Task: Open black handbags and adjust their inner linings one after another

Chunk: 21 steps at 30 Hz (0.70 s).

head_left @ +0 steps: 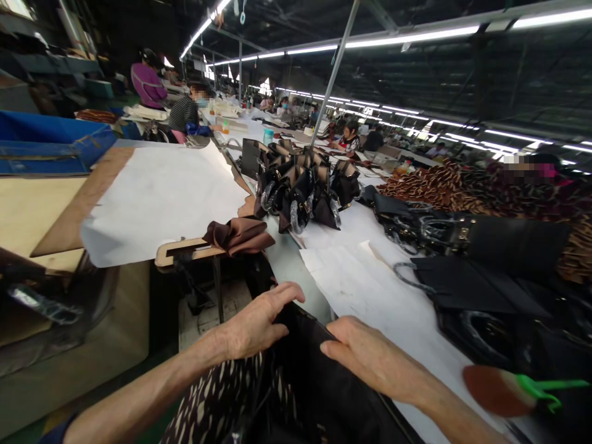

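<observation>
A black handbag (319, 370) with a dark lining stands open-mouthed close in front of me at the table edge. My right hand (365, 351) has its rim pinched between the thumb and the fingers, which are mostly hidden over the far side. At the bag's left corner, my left hand (259, 320) has its fingers stretched out and its thumb apart, close to or touching the rim. Just beyond it, a folded piece of brown leather (240, 235) lies on a narrow wooden support (178, 253).
White paper (361, 277) covers the table. Several upright black bags (300, 185) with wrapped handles stand ahead, and more black bags (490, 283) lie at right near a brown tool with green handles (499, 390). A blue bin (50, 145) is at left. Several people work farther back.
</observation>
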Each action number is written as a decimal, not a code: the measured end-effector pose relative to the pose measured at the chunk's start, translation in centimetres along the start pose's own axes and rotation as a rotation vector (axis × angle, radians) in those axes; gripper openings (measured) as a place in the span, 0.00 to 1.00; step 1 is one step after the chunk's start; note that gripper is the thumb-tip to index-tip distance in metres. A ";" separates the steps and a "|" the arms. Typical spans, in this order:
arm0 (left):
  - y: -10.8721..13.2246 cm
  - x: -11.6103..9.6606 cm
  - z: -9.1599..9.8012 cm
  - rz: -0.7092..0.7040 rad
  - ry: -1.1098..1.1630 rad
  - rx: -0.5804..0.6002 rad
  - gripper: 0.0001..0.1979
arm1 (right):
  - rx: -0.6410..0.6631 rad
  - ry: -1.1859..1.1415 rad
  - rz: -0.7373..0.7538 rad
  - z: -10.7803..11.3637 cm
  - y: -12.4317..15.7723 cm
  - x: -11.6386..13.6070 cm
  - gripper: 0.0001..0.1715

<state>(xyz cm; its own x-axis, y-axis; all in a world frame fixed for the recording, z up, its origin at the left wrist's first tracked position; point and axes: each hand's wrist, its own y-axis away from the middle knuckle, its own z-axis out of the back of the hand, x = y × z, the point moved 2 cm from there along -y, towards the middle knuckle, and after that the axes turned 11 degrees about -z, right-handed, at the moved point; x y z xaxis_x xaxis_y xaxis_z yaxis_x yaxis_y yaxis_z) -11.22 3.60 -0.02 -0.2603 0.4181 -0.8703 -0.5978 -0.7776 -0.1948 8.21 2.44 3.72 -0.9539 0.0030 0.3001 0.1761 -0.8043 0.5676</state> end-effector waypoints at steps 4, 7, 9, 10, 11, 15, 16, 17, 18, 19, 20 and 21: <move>-0.5 0.3 -0.7 -0.018 0.026 0.008 0.15 | -0.015 0.016 -0.033 0.2 0.3 0.0 0.14; -0.7 0.6 -1.1 0.004 0.013 -0.031 0.09 | -0.013 0.003 -0.044 0.2 0.3 -0.2 0.14; -0.6 0.7 -1.4 0.011 0.009 -0.037 0.05 | 0.010 -0.021 -0.042 0.1 0.1 -0.3 0.14; -0.5 0.6 -1.5 0.013 -0.008 -0.047 0.05 | 0.017 -0.029 -0.043 0.1 0.0 -0.4 0.13; -0.4 0.6 -1.6 0.001 -0.044 -0.067 0.06 | 0.019 -0.032 -0.046 0.0 -0.1 -0.4 0.13; 0.0 0.0 -1.8 -0.182 -0.239 -0.164 0.08 | -0.005 -0.019 -0.051 -0.2 -0.5 -0.6 0.14; 0.0 -0.1 -1.9 -0.219 -0.246 -0.153 0.08 | -0.009 -0.019 -0.047 -0.3 -0.6 -0.7 0.15; 0.1 0.0 -1.9 -0.232 -0.234 -0.132 0.08 | -0.010 -0.024 -0.043 -0.4 -0.7 -0.8 0.15; 0.1 0.0 -1.9 -0.223 -0.217 -0.110 0.08 | -0.010 -0.032 -0.037 -0.5 -0.8 -0.9 0.15; 0.1 0.1 -1.9 -0.202 -0.207 -0.088 0.08 | -0.009 -0.039 -0.034 -0.6 -0.8 -1.0 0.15; 0.0 0.1 -1.8 -0.171 -0.205 -0.069 0.08 | -0.006 -0.044 -0.031 -0.6 -0.9 -1.0 0.14; 0.0 0.1 -1.7 -0.132 -0.211 -0.056 0.07 | -0.002 -0.048 -0.030 -0.6 -0.9 -1.1 0.14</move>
<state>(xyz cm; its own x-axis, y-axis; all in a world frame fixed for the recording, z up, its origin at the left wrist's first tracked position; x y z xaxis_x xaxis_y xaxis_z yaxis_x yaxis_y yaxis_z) -9.98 2.82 -0.91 -0.3393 0.6017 -0.7231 -0.5953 -0.7325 -0.3302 8.92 2.78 2.41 -0.9459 0.0555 0.3197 0.1471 -0.8048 0.5751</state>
